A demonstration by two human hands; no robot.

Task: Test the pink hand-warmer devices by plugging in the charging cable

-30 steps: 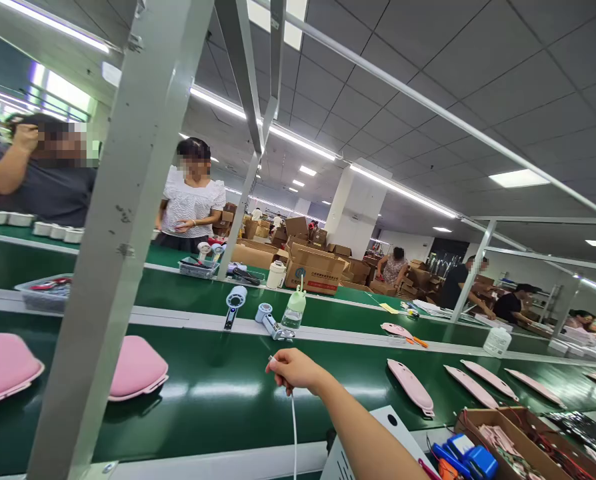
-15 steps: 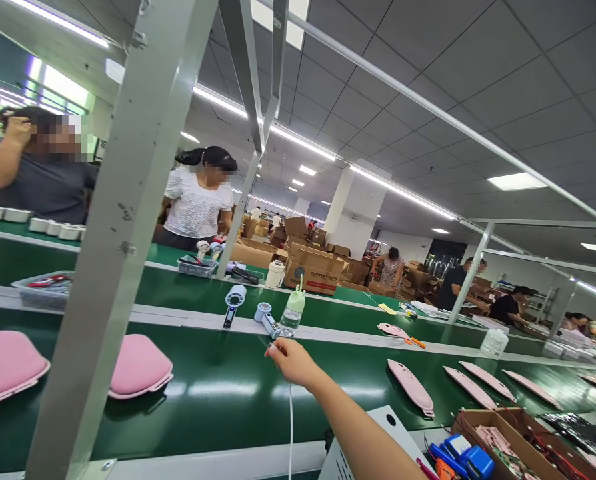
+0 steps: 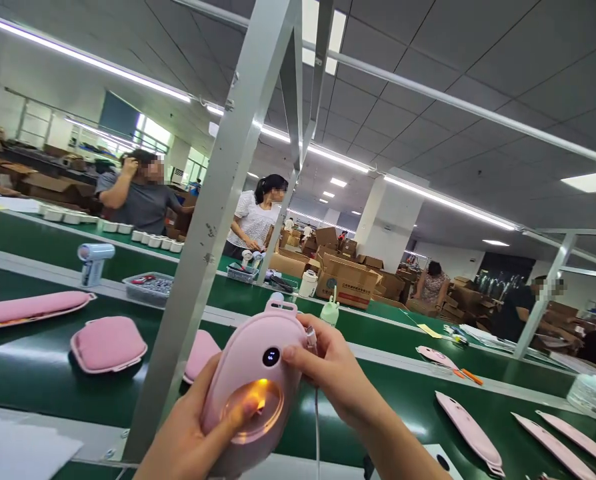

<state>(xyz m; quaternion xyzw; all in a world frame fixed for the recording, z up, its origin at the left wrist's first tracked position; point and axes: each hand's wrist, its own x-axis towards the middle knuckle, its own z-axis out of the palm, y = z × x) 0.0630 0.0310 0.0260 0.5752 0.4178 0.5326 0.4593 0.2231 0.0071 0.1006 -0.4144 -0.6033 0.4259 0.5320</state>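
Note:
A pink rounded device (image 3: 258,380) with a dark round display and a glowing orange ring is held up in front of me. My left hand (image 3: 193,430) grips it from below, thumb on the lit ring. My right hand (image 3: 335,380) pinches the plug of a white cable (image 3: 317,433) at the device's upper right edge, and the cable hangs straight down.
A slanted grey metal post (image 3: 213,220) stands close in front. Pink pads (image 3: 108,343) and flat pink shells (image 3: 471,433) lie on the green conveyor belt (image 3: 38,380). Two people stand across the line at the left, others farther right. Cardboard boxes (image 3: 345,280) are stacked behind.
The view swung left. My left hand came up holding the pink device, its ring lit. My right hand, which held the cable over the belt, now holds the plug at the device.

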